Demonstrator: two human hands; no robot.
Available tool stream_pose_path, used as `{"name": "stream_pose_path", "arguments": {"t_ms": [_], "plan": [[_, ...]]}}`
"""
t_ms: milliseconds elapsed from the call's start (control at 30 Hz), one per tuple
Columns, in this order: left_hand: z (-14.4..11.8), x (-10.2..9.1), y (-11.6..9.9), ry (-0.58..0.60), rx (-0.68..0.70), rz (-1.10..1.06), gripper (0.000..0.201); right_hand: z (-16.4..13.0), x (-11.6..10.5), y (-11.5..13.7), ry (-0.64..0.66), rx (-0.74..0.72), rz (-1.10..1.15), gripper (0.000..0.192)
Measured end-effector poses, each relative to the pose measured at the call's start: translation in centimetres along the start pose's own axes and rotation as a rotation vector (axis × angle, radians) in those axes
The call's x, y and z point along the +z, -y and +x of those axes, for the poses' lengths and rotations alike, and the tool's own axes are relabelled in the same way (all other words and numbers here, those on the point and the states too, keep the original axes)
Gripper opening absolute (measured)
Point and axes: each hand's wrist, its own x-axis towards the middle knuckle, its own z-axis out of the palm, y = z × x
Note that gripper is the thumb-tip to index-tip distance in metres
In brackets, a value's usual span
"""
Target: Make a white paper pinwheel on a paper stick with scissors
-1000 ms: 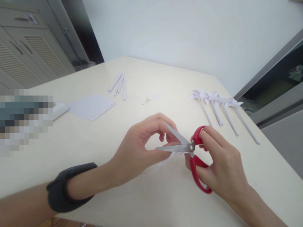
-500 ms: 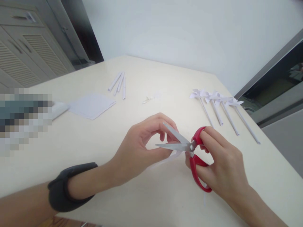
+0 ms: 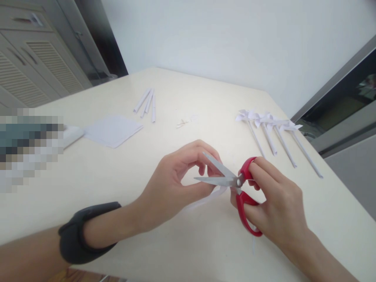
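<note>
My right hand grips scissors by their red handles. The blades stand apart and point left, across the fingertips of my left hand. Between that hand's thumb and fingers is pinched a piece of white paper, its curved edge showing under the thumb. Most of this paper is hidden by the fingers and blades. A thin white strip shows below the lower scissor handle; what it is attached to cannot be made out.
Several paper pinwheels on rolled sticks lie at the right. White paper sheets lie at the left, near several rolled paper sticks. Small scraps are at the table's middle. A blurred-out item is at the left edge.
Hands and scissors hold nearly the same pose, with the blades still apart. The view has shifted very slightly.
</note>
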Motion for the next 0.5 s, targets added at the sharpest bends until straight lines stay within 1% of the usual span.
{"name": "stream_pose_path", "arguments": {"t_ms": [133,233,400,500], "plan": [[0.1,0.1,-0.2,-0.004,0.017,0.041,0.015,0.1,-0.1,0.0,0.024,0.018,-0.022,0.022],[0.1,0.2,0.0,-0.020,0.027,0.028,0.012,0.2,-0.2,0.0,0.048,0.050,0.002,0.022],[0.0,0.3,0.1,-0.009,0.023,0.020,0.008,0.8,-0.6,-0.1,0.064,0.166,0.105,0.025],[0.1,0.3,0.0,0.013,0.019,0.029,0.008,1.2,-0.8,-0.2,0.116,0.255,0.121,0.021]]}}
